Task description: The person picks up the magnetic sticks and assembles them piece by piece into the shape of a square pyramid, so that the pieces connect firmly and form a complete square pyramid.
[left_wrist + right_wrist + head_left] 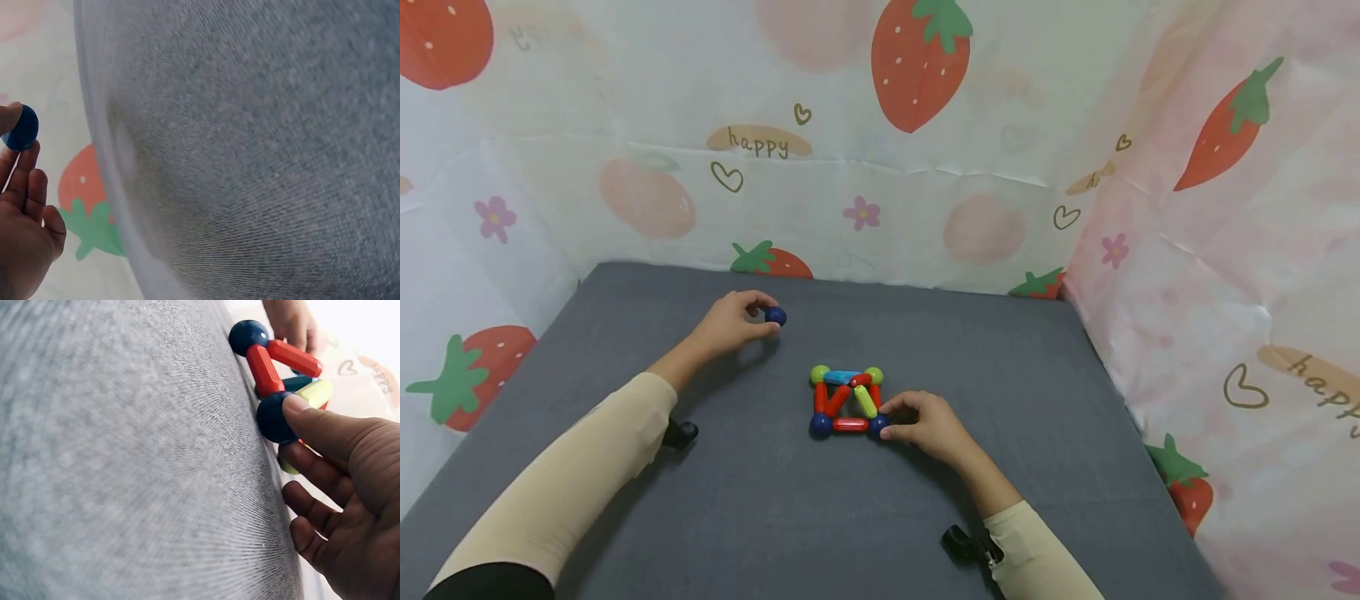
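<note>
"happy" printed on strawberry curtain (758,143), back wall; partly again at right.

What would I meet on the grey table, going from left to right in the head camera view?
Left hand → loose dark blue ball pinched in its fingers → magnetic rod-and-ball frame → right hand, touching the frame's near right blue ball.

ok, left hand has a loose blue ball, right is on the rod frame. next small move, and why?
Probably carry the blue ball over to the rod frame. The left hand pinches it well apart from the frame, while the right hand touches the near-right corner ball, seemingly steadying the frame. The slanted rods meet near the top with no ball there, as far as the head view shows.
</note>
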Motion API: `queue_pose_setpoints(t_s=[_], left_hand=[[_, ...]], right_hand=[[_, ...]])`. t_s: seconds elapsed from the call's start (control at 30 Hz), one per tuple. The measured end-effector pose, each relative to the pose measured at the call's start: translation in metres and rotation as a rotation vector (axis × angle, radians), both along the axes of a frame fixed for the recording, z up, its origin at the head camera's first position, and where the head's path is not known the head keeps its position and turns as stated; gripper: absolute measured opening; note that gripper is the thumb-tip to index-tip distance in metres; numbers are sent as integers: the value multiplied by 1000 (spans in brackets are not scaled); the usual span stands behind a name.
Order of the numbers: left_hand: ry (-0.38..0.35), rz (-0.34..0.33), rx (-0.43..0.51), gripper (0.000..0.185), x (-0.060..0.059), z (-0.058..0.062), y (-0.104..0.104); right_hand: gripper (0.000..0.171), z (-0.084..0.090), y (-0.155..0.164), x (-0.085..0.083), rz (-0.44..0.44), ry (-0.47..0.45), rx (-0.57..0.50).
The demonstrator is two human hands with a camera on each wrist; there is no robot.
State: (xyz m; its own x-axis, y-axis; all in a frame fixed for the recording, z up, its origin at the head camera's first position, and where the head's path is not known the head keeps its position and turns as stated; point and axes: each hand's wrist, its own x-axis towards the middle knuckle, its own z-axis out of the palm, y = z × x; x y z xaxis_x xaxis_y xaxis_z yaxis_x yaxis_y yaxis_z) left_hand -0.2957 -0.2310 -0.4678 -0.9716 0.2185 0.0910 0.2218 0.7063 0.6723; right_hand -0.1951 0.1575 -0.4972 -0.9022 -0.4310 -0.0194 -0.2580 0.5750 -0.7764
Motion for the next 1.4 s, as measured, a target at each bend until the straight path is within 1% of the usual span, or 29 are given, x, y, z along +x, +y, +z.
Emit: queue_pose_setpoints(t_s=[0.2, 0.4, 0.83, 0.97, 1.1, 1.2, 1.4], left_hand=[[5, -27, 16, 43, 10, 11, 8], [5, -60, 37, 41, 24, 23, 23], [35, -196, 56, 34, 46, 35, 60], [40, -233, 56, 33, 50, 35, 70], [23, -267, 60, 33, 54, 34, 79], [3, -289, 60, 33, 56, 32, 84], [-20, -333, 56, 34, 57, 25, 93]], right_hand=[[27, -1, 1, 1, 5, -2, -5], [27, 0, 1, 0, 10, 5, -15], [27, 2, 1, 0, 13, -3, -17], [26, 1, 1, 0, 13, -5, -17], [26, 0, 1, -1, 16, 1, -16], [26, -1, 1, -2, 18, 4, -11], [26, -2, 1, -3, 19, 3, -9]])
